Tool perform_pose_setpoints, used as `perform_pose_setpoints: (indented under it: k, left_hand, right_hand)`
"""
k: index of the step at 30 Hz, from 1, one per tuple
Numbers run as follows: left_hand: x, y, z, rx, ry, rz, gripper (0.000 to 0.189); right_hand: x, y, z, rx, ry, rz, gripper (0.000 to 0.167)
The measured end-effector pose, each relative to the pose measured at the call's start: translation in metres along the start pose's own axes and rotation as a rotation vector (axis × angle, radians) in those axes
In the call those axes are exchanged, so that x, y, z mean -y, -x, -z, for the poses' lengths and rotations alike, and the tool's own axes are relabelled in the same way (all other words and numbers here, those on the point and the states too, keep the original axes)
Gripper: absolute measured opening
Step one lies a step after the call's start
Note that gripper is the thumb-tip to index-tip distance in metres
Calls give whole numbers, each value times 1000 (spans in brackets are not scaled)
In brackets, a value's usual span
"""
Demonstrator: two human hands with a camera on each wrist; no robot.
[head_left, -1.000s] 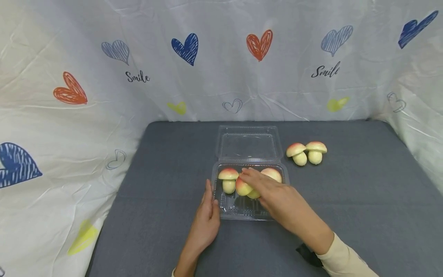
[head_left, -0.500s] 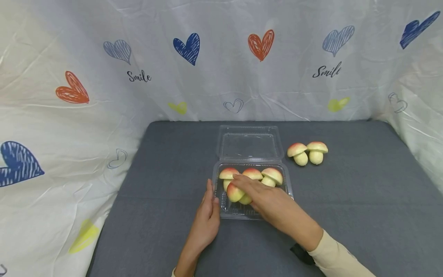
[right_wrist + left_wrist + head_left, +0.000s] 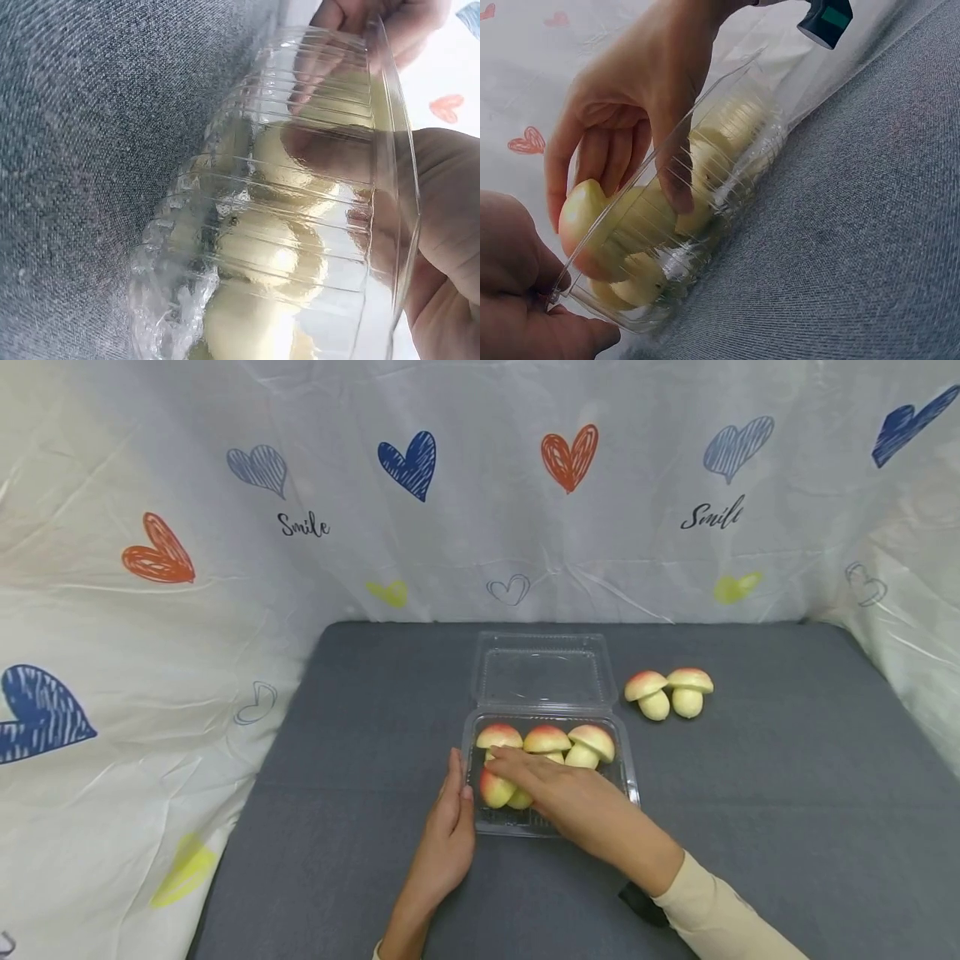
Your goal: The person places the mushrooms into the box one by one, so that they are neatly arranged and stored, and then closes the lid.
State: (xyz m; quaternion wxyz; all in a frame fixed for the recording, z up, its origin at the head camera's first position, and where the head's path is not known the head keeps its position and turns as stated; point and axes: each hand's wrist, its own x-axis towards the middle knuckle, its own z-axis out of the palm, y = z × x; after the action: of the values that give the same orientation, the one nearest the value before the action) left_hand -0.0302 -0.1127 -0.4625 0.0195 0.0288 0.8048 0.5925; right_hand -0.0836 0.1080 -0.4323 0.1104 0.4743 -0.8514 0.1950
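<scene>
An open clear plastic clamshell container (image 3: pixel 510 824) lies on the table with its lid (image 3: pixel 542 672) folded back. My left hand (image 3: pixel 444 839) is at its left side; in the left wrist view the thumb and finger pinch the rim corner. Reaching in from the right, my right hand (image 3: pixel 581 802) grips a mushroom-shaped piece (image 3: pixel 495 789) with a red-tinged, cream-yellow cap, low in the container's left front. Behind it stand three similar mushroom pieces in a row: left (image 3: pixel 498 735), middle (image 3: pixel 547 739) and right (image 3: pixel 591 743). Part of the held piece is hidden under my fingers.
Two more mushroom pieces, one left (image 3: pixel 648 695) and one right (image 3: pixel 688 693), lie side by side to the right of the container. A dark grey cloth (image 3: pixel 360 735) covers the table. Behind it hangs a white curtain (image 3: pixel 480 510) printed with hearts.
My right hand has moved left and slightly toward me, taking the gripped mushroom piece to the container's left front. The back row is now more exposed. My left hand has stayed at the rim.
</scene>
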Motion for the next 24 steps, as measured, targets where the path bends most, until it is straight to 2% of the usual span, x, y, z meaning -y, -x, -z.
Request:
perform_pose_setpoints:
  k: [11, 16, 24]
  left_hand:
    - [1, 0, 1, 19, 19, 12, 63]
    - [0, 0, 1, 16, 22, 11, 62]
    - [2, 0, 2, 12, 26, 3, 61]
  right_hand:
    - [2, -3, -2, 28, 75, 57, 94]
    - [2, -4, -2, 42, 45, 50, 90]
    - [3, -6, -3, 60, 52, 42, 93]
